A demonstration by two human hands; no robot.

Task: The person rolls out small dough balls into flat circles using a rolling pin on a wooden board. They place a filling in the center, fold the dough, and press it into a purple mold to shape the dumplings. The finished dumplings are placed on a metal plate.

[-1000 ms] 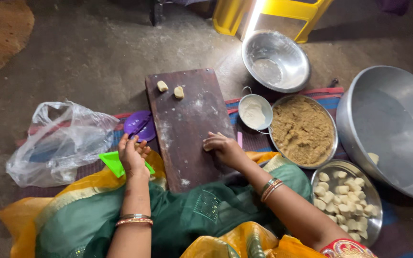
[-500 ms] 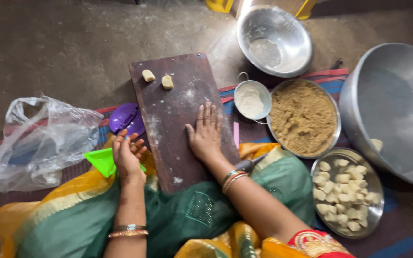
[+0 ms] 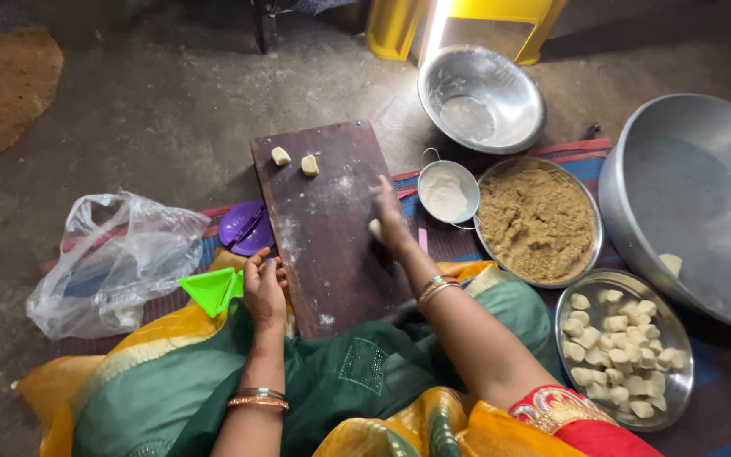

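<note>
A dark wooden board (image 3: 323, 245), dusted with flour, lies on the floor in front of my lap. Two small dough pieces (image 3: 294, 161) sit at its far end. My right hand (image 3: 392, 222) is at the board's right edge, turned on its side, with a pale dough piece (image 3: 375, 229) held under the palm against the wood. My left hand (image 3: 264, 288) rests at the board's left edge, fingers loosely curled, holding nothing. A green triangular mould (image 3: 211, 289) lies just left of it.
Right of the board stand a small flour bowl (image 3: 447, 193), a bowl of brown filling (image 3: 539, 222), a steel plate of several dough pieces (image 3: 623, 343), a large basin (image 3: 695, 203) and a steel bowl (image 3: 480, 97). A purple mould (image 3: 245, 227) and a plastic bag (image 3: 116, 258) lie left.
My right hand was flat on the board's middle; it has slid to the right edge and turned onto its side over a dough piece. My left hand has stayed at the left edge.
</note>
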